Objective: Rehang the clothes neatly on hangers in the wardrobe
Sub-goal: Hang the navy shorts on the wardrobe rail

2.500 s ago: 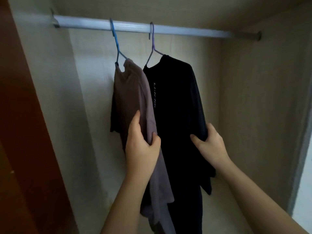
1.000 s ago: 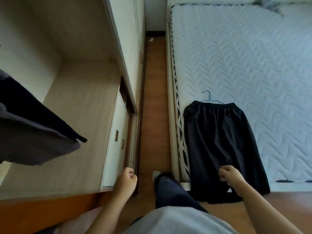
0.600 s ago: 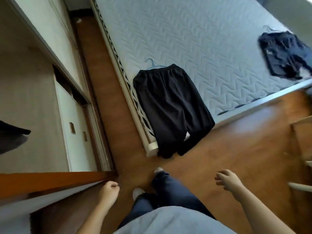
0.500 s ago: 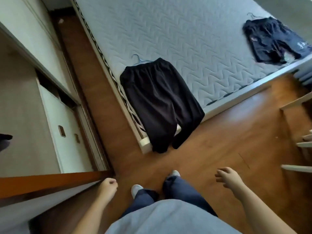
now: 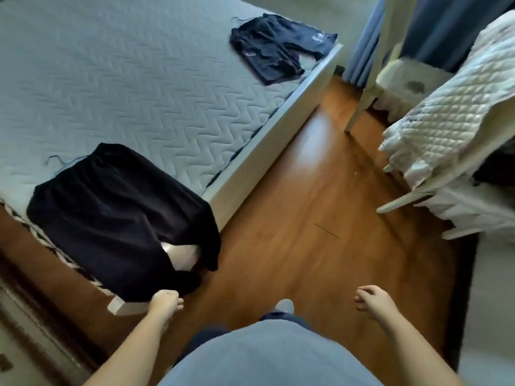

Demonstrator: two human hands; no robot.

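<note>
The black shorts (image 5: 119, 218) are lying on the near left corner of the bed (image 5: 139, 79). Their legs are hanging over the edge toward the wooden floor (image 5: 306, 204). A thin blue hanger (image 5: 57, 157) is peeking out by their waistband.

The left hand (image 5: 166, 302) is hanging just near the bottom of those legs, a little to the right. Its fingers are curling in loosely and are holding nothing. I cannot tell if it is touching the cloth.

The right hand (image 5: 373, 300) is hanging over the floor, well apart from the black shorts. Its fingers are also bending loosely and are holding nothing.

The dark blue shorts (image 5: 278, 48) are lying on the far right corner of the bed, well apart from both hands. A white logo (image 5: 317, 39) and a small red mark (image 5: 249, 53) are showing on them, but both are too blurry to read.

On the right, a white quilted cover (image 5: 446, 121) is draping over a chair, and a blue curtain (image 5: 446, 29) is hanging behind it.
</note>
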